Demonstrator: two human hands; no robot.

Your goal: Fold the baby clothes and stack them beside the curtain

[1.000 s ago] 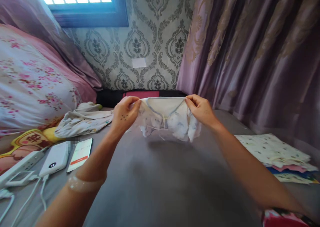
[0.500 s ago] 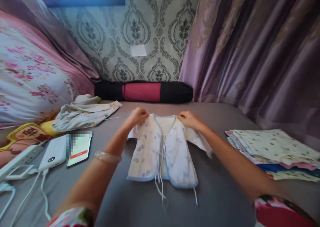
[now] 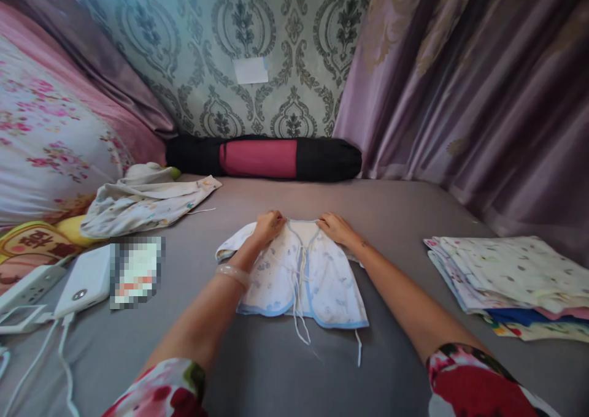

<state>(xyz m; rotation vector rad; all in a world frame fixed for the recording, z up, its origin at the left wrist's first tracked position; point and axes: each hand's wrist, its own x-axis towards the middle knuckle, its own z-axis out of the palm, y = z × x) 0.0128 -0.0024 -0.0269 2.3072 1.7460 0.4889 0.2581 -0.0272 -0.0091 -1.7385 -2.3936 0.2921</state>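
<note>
A small white baby shirt (image 3: 271,282) with a pale blue print and blue edging lies front up on the grey sheet. Its white tie strings hang down the middle, past the hem. At the neckline's left side, my left hand (image 3: 270,225) has its fingers closed on the cloth. My right hand (image 3: 338,228) grips the neckline's opposite side, fingertips curled over the edge. The left sleeve spreads out beside my left wrist, while my right forearm covers most of the other sleeve.
Folded baby clothes (image 3: 506,270) are stacked at right. To the left lie a crumpled printed garment (image 3: 138,205), a power bank (image 3: 85,279) with cables, a power strip (image 3: 32,285) and a blurred-out phone (image 3: 138,270). A black and red roll (image 3: 260,158) lines the wall.
Both hands have moved inward from the shirt's shoulders to its neckline, closer together. The shirt's sleeves and hem have shifted a little. The view has tilted slightly downward.
</note>
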